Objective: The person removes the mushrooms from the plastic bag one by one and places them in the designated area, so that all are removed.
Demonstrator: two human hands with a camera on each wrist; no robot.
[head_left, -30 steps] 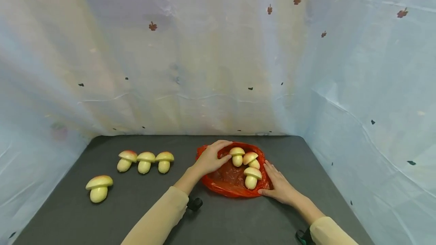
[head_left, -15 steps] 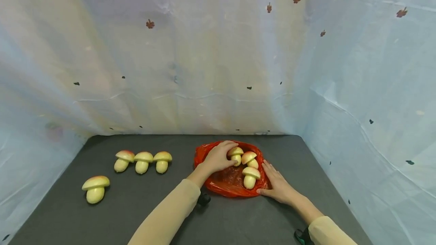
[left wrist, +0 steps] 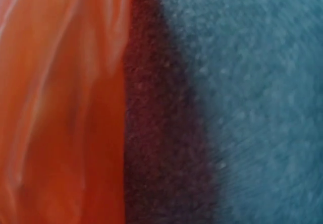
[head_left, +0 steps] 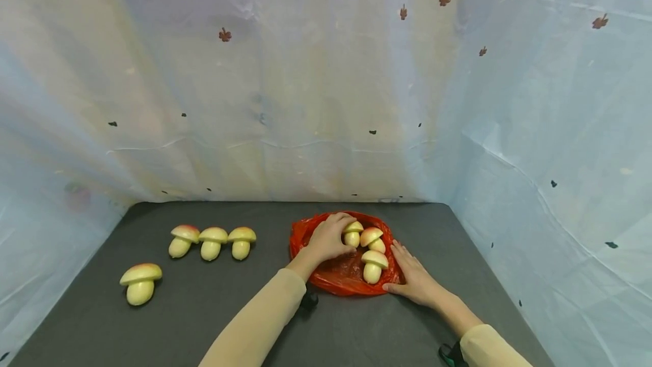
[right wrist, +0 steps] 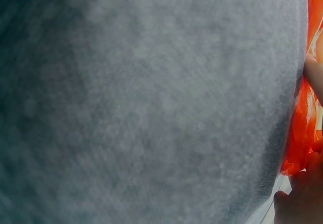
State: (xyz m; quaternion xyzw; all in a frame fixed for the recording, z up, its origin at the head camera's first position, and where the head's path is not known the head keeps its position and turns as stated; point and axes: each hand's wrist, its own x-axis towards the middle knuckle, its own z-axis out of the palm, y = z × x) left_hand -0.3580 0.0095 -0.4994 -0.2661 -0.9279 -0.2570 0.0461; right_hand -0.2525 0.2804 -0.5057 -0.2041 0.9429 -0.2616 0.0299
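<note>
A red plastic bag (head_left: 336, 282) lies on the dark table with its mouth spread wide. Inside are three toy mushrooms: one at the back (head_left: 352, 237), one with a reddish cap (head_left: 372, 235) and one in front (head_left: 373, 271). My left hand (head_left: 328, 239) reaches in over the bag's left side, fingers and thumb curved round the back mushroom's left side. Straight fingers of my right hand (head_left: 415, 279) lie along the bag's right rim, thumb at the front. Up close, the left wrist view has the bag's wall (left wrist: 60, 113); the right wrist view catches fingers (right wrist: 314, 75) against the bag.
Left of the bag, toy mushrooms stand in a row of three: left (head_left: 181, 241), middle (head_left: 211, 243) and right (head_left: 241, 243). Nearer the front left is a single mushroom (head_left: 140, 284). A pale patterned sheet (head_left: 305, 101) hangs behind the table (head_left: 204, 310) and along its sides.
My left hand has moved right, farther into the bag, and its fingers now curve about the back mushroom. My right hand stays at the rim. The head view has shifted slightly.
</note>
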